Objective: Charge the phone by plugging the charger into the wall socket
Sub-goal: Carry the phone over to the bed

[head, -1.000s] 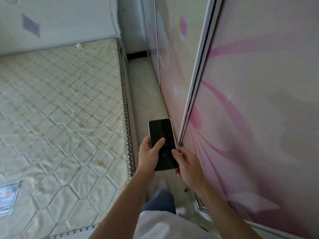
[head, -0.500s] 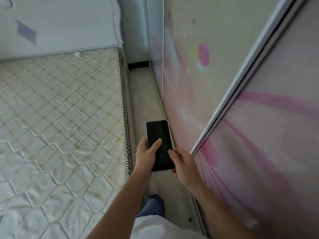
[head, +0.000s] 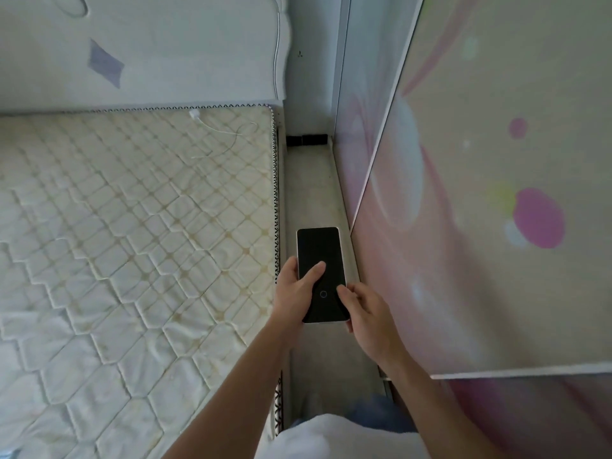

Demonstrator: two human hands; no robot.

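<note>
Phone (head: 320,270) lower edge behind hands (head: 296,293)

Bare quilted mattress (head: 132,243) carries a white charger (head: 194,114) with loose cable (head: 228,140) near its head end.

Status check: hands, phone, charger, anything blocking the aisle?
Left hand and right hand both gripping phone, screen dark. Charger and cable loose on mattress by headboard, unplugged. Aisle ahead clear; no socket seen.
</note>
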